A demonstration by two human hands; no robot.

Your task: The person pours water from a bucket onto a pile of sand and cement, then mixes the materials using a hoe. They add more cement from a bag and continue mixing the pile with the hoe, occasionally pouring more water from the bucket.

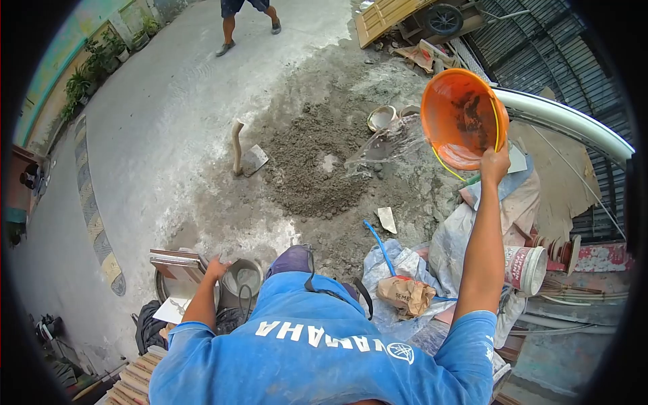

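Note:
My right hand [496, 165] is closed on an orange bucket [459, 121], raised and tipped with its mouth towards the camera. Dark residue coats its inside, and a yellow handle hangs at its rim. A clear, glistening sheet [388, 143], seemingly water, spreads left of the bucket over a grey heap of wet mortar [310, 155]. At lower left, my left hand [217, 268] is by the rim of a grey bucket [241, 277], beside a stack of tiles [177, 263]. Its fingers are too small and partly hidden to show their grip.
A hoe [237, 148] stands at the heap's left edge. On the right lie a torn cement bag [406, 295], plastic sacks [462, 233] and a white paint pail [526, 268]. A wheeled cart [442, 20] is at the back. Another person's legs [229, 30] show at the top.

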